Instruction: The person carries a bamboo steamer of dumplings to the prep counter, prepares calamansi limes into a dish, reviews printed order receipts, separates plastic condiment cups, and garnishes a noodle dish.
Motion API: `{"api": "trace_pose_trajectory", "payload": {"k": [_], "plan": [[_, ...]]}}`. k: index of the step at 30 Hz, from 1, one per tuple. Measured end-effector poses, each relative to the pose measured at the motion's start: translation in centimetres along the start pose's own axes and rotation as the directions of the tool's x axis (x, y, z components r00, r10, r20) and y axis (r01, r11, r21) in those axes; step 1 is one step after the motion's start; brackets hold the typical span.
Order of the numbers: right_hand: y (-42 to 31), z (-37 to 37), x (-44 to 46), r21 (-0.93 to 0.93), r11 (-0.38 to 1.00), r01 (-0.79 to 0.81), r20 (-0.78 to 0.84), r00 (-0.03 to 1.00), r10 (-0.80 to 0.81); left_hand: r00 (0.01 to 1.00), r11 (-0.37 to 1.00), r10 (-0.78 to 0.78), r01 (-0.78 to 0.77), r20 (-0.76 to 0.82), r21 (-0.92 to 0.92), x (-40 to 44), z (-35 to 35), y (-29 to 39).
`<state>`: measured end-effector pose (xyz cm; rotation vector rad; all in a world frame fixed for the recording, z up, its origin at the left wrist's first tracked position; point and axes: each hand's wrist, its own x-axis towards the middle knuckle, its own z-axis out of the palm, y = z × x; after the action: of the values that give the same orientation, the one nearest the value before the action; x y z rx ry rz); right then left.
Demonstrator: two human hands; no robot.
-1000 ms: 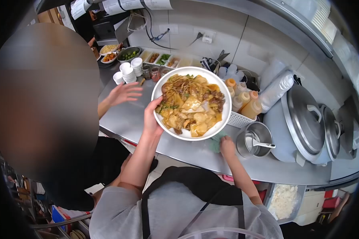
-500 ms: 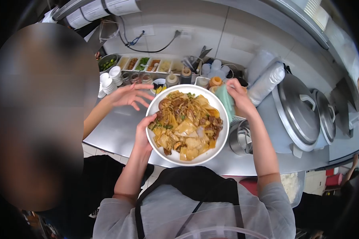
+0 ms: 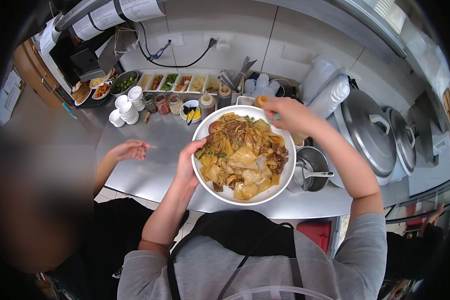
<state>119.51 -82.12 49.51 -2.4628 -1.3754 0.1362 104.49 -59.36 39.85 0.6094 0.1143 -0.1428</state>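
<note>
A round white plate (image 3: 210,189) heaped with wide, flat brown noodles (image 3: 242,156), meat pieces and greens is held above the counter, close to my body. My left hand (image 3: 187,162) grips its left rim, thumb on top and fingers underneath. At the upper right rim is my right hand (image 3: 289,116), its fingers closed on a green cloth (image 3: 276,116). Only a small bit of that cloth shows; the hand and plate hide the rest. Below the right forearm stands a metal pot (image 3: 315,162) with a white-handled utensil (image 3: 319,174) in it.
At left a co-worker's hand (image 3: 130,150) hovers over the steel counter (image 3: 155,172). Along the wall are topping trays (image 3: 184,83), squeeze bottles (image 3: 207,106), jars (image 3: 162,103) and stacked white cups (image 3: 127,111). Large lidded pots (image 3: 367,135) stand right.
The plate has shifted slightly right in view. My right hand has moved left onto its upper rim, and the cloth is now mostly hidden. The co-worker's hand has drawn back from the plate.
</note>
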Motion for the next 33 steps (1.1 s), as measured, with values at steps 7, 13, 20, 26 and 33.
{"api": "trace_pose_trajectory", "payload": {"k": [7, 13, 20, 26, 33], "plan": [[2.0, -3.1, 0.0, 0.359, 0.933, -0.004, 0.015, 1.000, -0.002, 0.988, 0.987, -0.153, 0.152, 0.021, 0.060, 0.1, 3.2, -1.7], [-1.6, -0.4, 0.9, 0.335, 0.865, 0.372, 0.120, 0.894, -0.431, 0.939, 0.945, -0.322, 0.312, 0.123, 0.098, 0.6, 5.6, -4.0], [-1.4, -0.5, 0.5, 0.088, 0.960, 0.267, 0.142, 0.950, -0.278, 0.955, 0.962, -0.268, 0.259, 0.128, 0.080, 0.2, 5.7, -4.1], [-0.7, -1.7, -0.7, -0.126, 0.992, -0.006, 0.126, 0.992, 0.022, 0.996, 0.997, -0.062, 0.059, 0.062, 0.049, -0.3, 3.9, -3.7], [4.7, -2.4, -5.2, 0.267, 0.948, -0.172, -0.013, 0.983, 0.182, 0.957, 0.964, 0.266, -0.266, -0.113, 0.015, -0.7, 0.8, -2.7]]}}
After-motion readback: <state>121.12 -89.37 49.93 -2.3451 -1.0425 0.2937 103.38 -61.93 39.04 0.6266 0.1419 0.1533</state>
